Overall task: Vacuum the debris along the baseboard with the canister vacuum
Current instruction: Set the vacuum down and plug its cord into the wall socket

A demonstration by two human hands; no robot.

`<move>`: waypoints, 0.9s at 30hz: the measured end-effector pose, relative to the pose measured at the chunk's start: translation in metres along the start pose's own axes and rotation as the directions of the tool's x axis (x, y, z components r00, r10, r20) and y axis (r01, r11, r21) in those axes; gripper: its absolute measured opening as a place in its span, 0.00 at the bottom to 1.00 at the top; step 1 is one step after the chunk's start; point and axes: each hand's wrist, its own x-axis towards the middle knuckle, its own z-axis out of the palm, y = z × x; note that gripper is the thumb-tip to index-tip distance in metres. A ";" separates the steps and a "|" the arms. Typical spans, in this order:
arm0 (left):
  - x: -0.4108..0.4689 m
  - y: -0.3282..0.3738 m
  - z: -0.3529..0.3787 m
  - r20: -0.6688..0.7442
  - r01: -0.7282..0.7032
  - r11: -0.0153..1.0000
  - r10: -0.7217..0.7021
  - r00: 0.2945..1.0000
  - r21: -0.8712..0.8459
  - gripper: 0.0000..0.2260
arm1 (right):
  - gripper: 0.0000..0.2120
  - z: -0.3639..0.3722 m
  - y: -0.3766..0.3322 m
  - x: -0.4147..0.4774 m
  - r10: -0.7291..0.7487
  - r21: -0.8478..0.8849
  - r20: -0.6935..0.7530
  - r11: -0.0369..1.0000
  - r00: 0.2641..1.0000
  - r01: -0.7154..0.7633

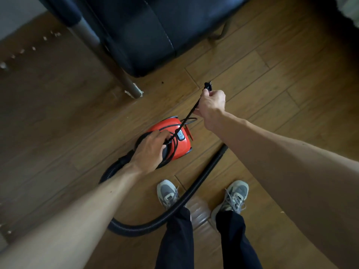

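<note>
A small red canister vacuum (179, 144) sits on the wooden floor in front of my feet. My left hand (149, 150) grips its black carry handle, where loops of black power cord (189, 114) are wound. My right hand (210, 103) holds the cord just below the plug (208, 86) and keeps it taut above the canister. The black ribbed hose (194, 191) curls from the canister's near end round past my shoes. Pale debris crumbs (34, 48) lie in a line along the baseboard at the upper left.
A dark upholstered chair (147, 35) on grey metal legs (128, 82) stands right behind the vacuum. A clear plastic nozzle piece (200, 212) lies between my shoes. A white wall (11, 18) meets the floor at the far left.
</note>
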 end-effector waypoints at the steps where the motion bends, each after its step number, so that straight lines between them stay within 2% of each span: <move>1: 0.004 0.008 -0.002 -0.020 -0.017 1.000 0.016 1.000 -0.020 0.10 | 0.11 -0.009 -0.009 -0.001 -0.020 0.005 -0.002 1.000 1.000 0.020; 7: 0.029 0.070 -0.019 -0.141 -0.043 0.994 0.029 0.990 -0.097 0.13 | 0.08 -0.077 -0.064 -0.008 -0.160 0.031 -0.010 0.987 0.987 0.160; 12: 0.058 0.139 -0.047 -0.057 0.009 0.989 -0.018 0.998 -0.149 0.10 | 0.04 -0.138 -0.117 -0.018 -0.273 0.051 -0.049 0.960 0.961 0.276; 19: 0.101 0.243 -0.095 -0.118 0.021 0.986 -0.040 0.992 -0.163 0.09 | 0.03 -0.225 -0.212 -0.037 -0.421 0.070 -0.094 0.901 0.902 0.428; 27: 0.136 0.355 -0.163 -0.199 -0.039 0.988 0.009 0.980 -0.151 0.09 | 0.09 -0.321 -0.315 -0.066 -0.555 0.023 -0.179 0.823 0.813 0.567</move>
